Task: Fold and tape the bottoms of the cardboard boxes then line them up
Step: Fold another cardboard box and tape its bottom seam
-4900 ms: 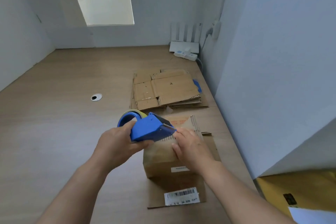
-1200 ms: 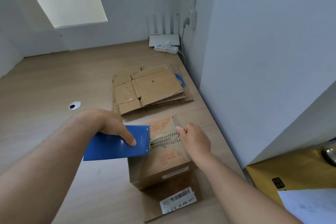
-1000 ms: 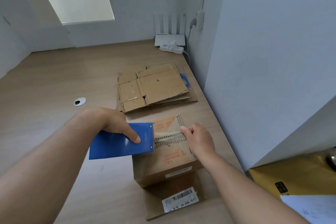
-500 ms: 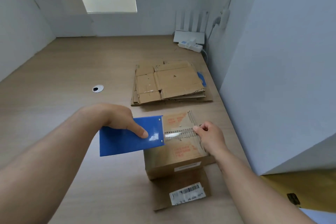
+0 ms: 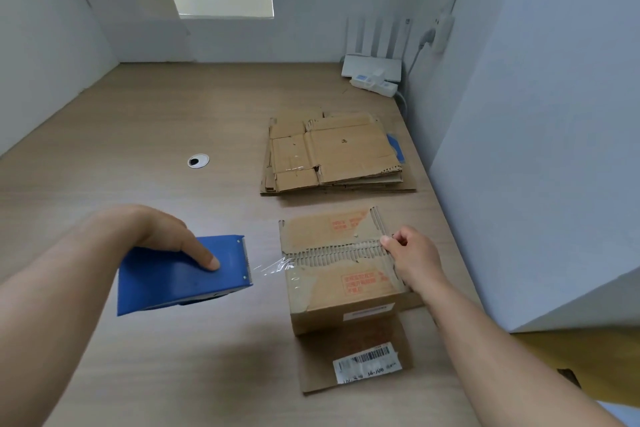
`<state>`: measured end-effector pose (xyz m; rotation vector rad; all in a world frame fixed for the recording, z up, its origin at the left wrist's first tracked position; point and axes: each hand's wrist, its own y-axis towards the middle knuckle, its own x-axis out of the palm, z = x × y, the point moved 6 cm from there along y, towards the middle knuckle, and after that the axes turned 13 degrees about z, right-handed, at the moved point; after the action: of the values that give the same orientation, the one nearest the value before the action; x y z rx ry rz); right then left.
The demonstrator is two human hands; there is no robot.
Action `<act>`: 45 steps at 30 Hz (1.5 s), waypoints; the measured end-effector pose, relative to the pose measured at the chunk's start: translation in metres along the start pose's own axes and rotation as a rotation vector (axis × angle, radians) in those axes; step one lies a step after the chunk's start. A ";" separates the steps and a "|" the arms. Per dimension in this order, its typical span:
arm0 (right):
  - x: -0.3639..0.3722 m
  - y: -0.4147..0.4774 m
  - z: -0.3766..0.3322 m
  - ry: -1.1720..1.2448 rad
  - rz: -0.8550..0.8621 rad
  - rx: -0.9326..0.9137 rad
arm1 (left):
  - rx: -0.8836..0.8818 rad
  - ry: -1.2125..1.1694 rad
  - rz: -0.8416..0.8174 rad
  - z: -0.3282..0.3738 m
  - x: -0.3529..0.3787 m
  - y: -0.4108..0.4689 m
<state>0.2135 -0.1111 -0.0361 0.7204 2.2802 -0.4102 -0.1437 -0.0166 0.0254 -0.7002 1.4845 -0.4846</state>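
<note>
Two hands are occupied with one seam: the blue tape dispenser [image 5: 183,274] is gripped in the left hand [image 5: 156,232], index finger laid on its top, while the strip's far end is pinched at the right edge of the cardboard box [image 5: 343,288] by the curled fingers of the right hand [image 5: 412,256], apparently so it is kept anchored and taut. The box is stood bottom-up on the wooden table [image 5: 138,135], near a stack of flattened cartons [image 5: 332,156]. Since half a second ago, the dispenser has been drawn off the box's left edge, and clear tape [image 5: 273,267] is now stretched across the gap.
</note>
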 end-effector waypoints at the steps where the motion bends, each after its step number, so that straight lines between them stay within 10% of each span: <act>1: 0.000 0.000 -0.001 -0.007 0.000 -0.002 | -0.010 -0.005 0.004 0.001 0.002 0.002; 7: 0.001 -0.001 -0.002 -0.026 -0.001 -0.006 | 0.050 0.048 0.098 0.039 0.021 0.019; 12: 0.001 -0.001 -0.001 -0.035 0.002 -0.011 | 0.131 0.328 0.551 0.073 0.054 0.021; 17: 0.001 0.000 0.001 -0.033 0.005 -0.022 | 0.059 0.087 0.717 0.040 0.086 0.024; 28: 0.002 0.002 0.003 -0.018 -0.003 -0.037 | 0.067 0.104 0.844 0.022 0.112 0.021; 35: 0.002 0.002 0.003 -0.015 -0.011 -0.039 | 0.166 -0.728 1.235 0.024 0.098 -0.034; 41: 0.002 0.002 0.002 -0.003 -0.010 -0.037 | -0.149 -1.481 0.107 0.077 0.136 -0.010; 45: 0.001 0.001 0.001 -0.010 -0.008 -0.049 | -0.138 -1.707 0.012 0.079 0.138 -0.001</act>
<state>0.2143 -0.1105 -0.0373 0.6836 2.2766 -0.3598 -0.0585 -0.1019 -0.0782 -0.8261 -0.1032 0.2802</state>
